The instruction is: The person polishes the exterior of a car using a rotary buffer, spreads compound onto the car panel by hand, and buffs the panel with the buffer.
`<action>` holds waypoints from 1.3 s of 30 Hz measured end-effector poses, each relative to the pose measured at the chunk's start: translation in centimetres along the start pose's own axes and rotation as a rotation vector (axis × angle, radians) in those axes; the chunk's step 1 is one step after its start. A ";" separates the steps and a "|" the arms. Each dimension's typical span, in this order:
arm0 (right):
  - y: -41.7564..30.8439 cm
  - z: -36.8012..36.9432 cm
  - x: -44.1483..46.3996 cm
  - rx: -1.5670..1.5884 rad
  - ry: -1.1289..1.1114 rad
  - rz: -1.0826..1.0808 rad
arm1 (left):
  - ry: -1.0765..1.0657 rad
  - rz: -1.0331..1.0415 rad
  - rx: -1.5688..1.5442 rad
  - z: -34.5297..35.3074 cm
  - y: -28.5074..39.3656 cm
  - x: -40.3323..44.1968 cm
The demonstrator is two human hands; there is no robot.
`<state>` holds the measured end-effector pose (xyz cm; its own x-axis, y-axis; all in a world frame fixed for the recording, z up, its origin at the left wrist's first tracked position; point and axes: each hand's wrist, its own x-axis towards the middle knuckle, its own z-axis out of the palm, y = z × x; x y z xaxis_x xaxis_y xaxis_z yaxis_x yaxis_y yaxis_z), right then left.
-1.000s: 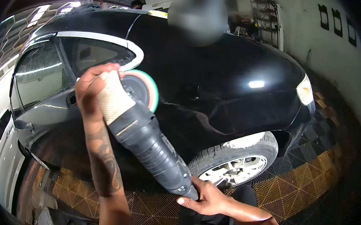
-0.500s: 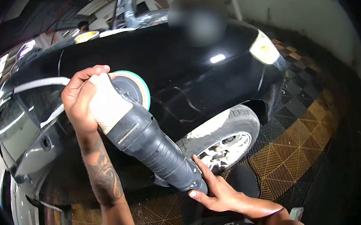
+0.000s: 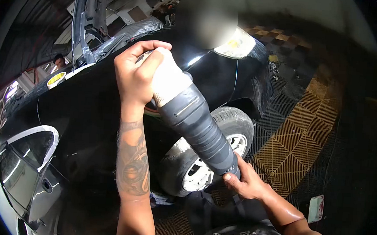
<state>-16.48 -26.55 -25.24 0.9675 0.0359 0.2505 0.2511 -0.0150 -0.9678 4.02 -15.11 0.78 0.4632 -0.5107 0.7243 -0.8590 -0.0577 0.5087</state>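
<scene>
Over the black fender (image 3: 219, 87), the polisher (image 3: 192, 122) lies between both hands — left hand (image 3: 137, 72) closed round its pale head, right hand (image 3: 249, 181) curled on its tail; even pressure should steady it best.

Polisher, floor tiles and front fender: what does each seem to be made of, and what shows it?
Polisher: probably matte black plastic or rubber; dull, ribbed barrel.
Floor tiles: likely moulded plastic, low sheen; fine raised ribs repeat in tan and black.
Front fender: glossy black paint, given its bright highlight; metal or plastic beneath, unclear.
</scene>
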 end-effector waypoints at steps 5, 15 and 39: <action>-0.7 1.5 0.2 -0.021 -0.045 -0.098 | 0.019 -0.064 -0.033 -2.5 1.7 -2.1; -1.3 4.2 1.3 -0.092 -0.105 -0.410 | 0.128 -0.046 -0.158 -9.8 2.3 -5.9; -0.6 2.6 1.6 0.237 0.134 -0.278 | -0.364 -0.221 -0.077 5.6 -0.9 8.3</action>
<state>-15.18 -23.92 -24.30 0.8628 -0.1250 0.4898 0.5055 0.2093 -0.8371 7.40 -24.13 3.75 0.5147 -0.7637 0.3897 -0.7229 -0.1421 0.6762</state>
